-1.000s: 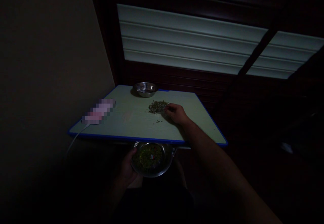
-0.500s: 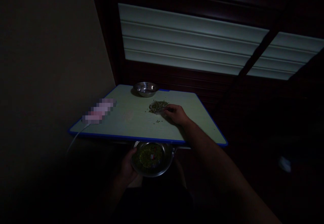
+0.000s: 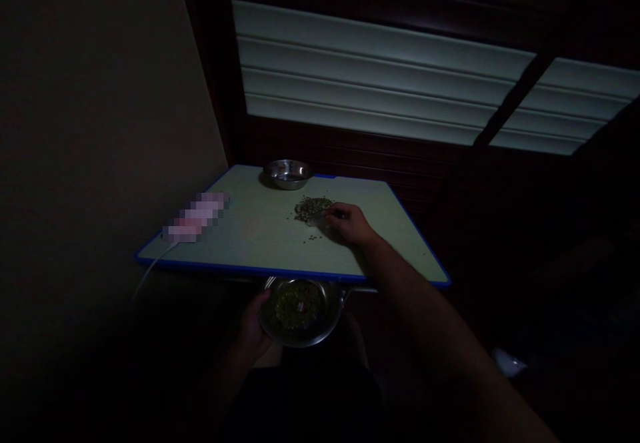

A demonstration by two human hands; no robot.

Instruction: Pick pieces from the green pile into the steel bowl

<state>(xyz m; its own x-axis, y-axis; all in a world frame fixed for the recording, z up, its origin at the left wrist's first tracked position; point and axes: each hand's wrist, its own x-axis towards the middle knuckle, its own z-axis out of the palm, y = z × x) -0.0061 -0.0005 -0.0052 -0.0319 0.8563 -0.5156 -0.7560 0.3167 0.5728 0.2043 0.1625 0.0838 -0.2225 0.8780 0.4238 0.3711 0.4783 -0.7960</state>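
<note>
My left hand [image 3: 254, 328] grips the left rim of a steel bowl [image 3: 327, 326] just below the table's front edge. Inside it lie small green grains [image 3: 287, 306] and a little red-and-white item [image 3: 301, 307]. Over the table, my right hand [image 3: 349, 221] has its thumb and fingers pinched on a thin, see-through piece [image 3: 318, 219], whose kind I cannot make out in the dim light. That piece touches the near right side of a pile of greenish grains [image 3: 309, 207]. A few stray grains [image 3: 313, 237] are scattered in front of the pile.
A second steel bowl [image 3: 289, 175] stands at the back of the pale, blue-edged table [image 3: 240, 243]. On the left lies a blurred-out pink object [image 3: 196, 217] with a white cable [image 3: 150, 271]. A wall and dark shutters border the table. A pale object [image 3: 509, 363] is low at right.
The pale object at lower right has shifted left and down in view. My right hand is almost where it was, at the pile's edge. My left hand and its bowl have barely moved.
</note>
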